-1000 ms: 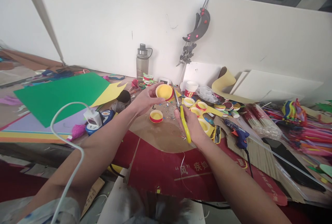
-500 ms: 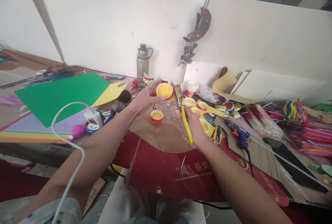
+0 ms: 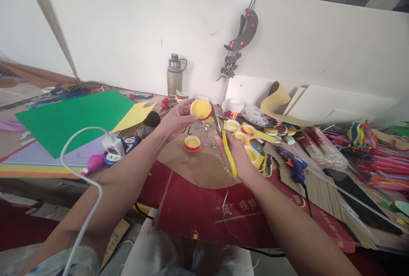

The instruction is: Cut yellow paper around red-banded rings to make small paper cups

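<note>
Between the thumb and fingers of my left hand [image 3: 179, 120] is a shallow cut-down paper cup [image 3: 201, 109], red outside and yellow inside, tilted toward me. My right hand [image 3: 236, 152] grips yellow-handled scissors [image 3: 227, 150], blades pointing up beside the cup's right edge. Whether the blades touch the rim I cannot tell. A second shallow red-and-yellow cup piece [image 3: 192, 143] rests on the brown board below my left hand. Right of the scissors lie a yellow sheet with round holes [image 3: 253, 154] and several more cup pieces [image 3: 248, 130].
A stack of paper cups [image 3: 235, 108] and a grey bottle [image 3: 174, 76] stand near the wall. A blue glue gun [image 3: 295, 167] and a black phone [image 3: 361, 199] lie right. Green sheet [image 3: 76, 118] and white charger [image 3: 112, 145] are left, its cable crossing my left forearm.
The cup in my left hand has shifted slightly left and tipped, and the left fingers have drawn in around its side. My right hand with the scissors is nearly unmoved.
</note>
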`<action>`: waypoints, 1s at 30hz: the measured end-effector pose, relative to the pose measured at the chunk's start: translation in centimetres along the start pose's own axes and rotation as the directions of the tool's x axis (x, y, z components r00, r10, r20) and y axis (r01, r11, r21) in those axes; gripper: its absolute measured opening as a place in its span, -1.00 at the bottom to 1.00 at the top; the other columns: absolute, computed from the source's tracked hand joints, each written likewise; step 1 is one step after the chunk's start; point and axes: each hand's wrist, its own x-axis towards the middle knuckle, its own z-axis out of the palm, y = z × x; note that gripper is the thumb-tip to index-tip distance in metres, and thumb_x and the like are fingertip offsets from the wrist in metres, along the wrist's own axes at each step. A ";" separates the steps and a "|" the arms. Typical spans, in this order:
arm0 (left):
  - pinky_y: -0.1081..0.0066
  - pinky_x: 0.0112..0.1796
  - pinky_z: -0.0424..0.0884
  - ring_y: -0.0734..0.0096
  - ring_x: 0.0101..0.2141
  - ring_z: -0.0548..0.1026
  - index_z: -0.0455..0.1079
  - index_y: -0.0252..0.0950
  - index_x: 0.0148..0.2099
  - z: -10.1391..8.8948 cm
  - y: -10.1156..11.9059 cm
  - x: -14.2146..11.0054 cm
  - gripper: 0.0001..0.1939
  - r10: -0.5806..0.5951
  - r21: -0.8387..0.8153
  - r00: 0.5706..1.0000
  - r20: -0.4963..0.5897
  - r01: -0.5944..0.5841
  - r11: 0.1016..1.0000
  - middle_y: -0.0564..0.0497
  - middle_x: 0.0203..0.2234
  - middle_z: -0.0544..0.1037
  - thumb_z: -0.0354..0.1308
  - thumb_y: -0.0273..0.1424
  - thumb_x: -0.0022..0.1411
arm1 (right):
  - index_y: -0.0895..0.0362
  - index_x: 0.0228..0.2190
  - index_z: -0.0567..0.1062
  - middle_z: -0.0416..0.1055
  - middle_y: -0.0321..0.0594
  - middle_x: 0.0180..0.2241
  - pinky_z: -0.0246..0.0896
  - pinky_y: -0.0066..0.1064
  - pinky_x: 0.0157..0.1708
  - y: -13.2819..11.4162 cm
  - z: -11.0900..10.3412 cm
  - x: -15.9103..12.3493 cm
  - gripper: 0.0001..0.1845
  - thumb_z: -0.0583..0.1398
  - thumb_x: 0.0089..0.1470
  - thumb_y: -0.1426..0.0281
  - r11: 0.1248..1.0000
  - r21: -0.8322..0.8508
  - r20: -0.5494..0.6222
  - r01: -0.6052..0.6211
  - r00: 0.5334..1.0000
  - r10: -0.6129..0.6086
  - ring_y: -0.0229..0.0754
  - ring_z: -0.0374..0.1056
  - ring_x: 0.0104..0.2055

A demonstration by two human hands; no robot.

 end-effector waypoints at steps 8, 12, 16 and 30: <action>0.28 -0.19 0.69 0.22 -0.21 0.71 0.53 -0.31 0.09 0.1 0.4 -0.2 -0.38 -0.016 -0.027 1.000 0.022 0.016 0.999 -0.17 -0.06 0.71 0.55 -0.53 -0.05 | 0.03 -0.39 0.33 0.39 -0.27 -0.51 0.15 -0.32 -0.42 -0.2 0.0 0.0 -0.49 0.09 0.26 -0.15 1.000 0.003 0.002 0.004 1.000 -0.004 -0.20 0.18 -0.49; 0.10 -0.07 0.71 0.06 -0.08 0.71 0.51 -0.31 0.15 0.1 0.4 -0.4 -0.42 -0.038 -0.050 0.998 0.043 0.040 0.998 -0.21 0.05 0.68 0.48 -0.51 0.06 | 0.03 -0.37 0.34 0.41 -0.26 -0.50 0.14 -0.33 -0.44 0.0 0.1 0.1 -0.49 0.09 0.26 -0.15 1.000 0.001 0.015 -0.004 1.000 0.004 -0.19 0.19 -0.49; 0.08 0.00 0.69 0.04 0.02 0.68 0.54 -0.33 0.15 0.1 0.4 -0.3 -0.48 -0.023 -0.057 0.999 0.031 0.025 0.998 -0.21 0.10 0.65 0.41 -0.52 0.11 | 0.04 -0.38 0.35 0.38 -0.28 -0.52 0.13 -0.33 -0.45 0.0 0.1 0.1 -0.50 0.09 0.28 -0.13 1.000 -0.007 0.008 0.014 1.000 -0.014 -0.19 0.19 -0.49; 0.16 -0.06 0.69 0.05 -0.02 0.68 0.54 -0.31 0.22 -0.1 0.6 -0.4 -0.39 -0.049 0.043 0.989 0.137 0.044 0.998 -0.25 0.10 0.64 0.47 -0.49 0.09 | 0.03 -0.37 0.32 0.32 -0.32 -0.53 0.09 -0.34 -0.46 0.3 0.2 0.0 -0.52 0.09 0.30 -0.12 1.000 0.009 0.004 0.004 1.000 -0.004 -0.22 0.12 -0.51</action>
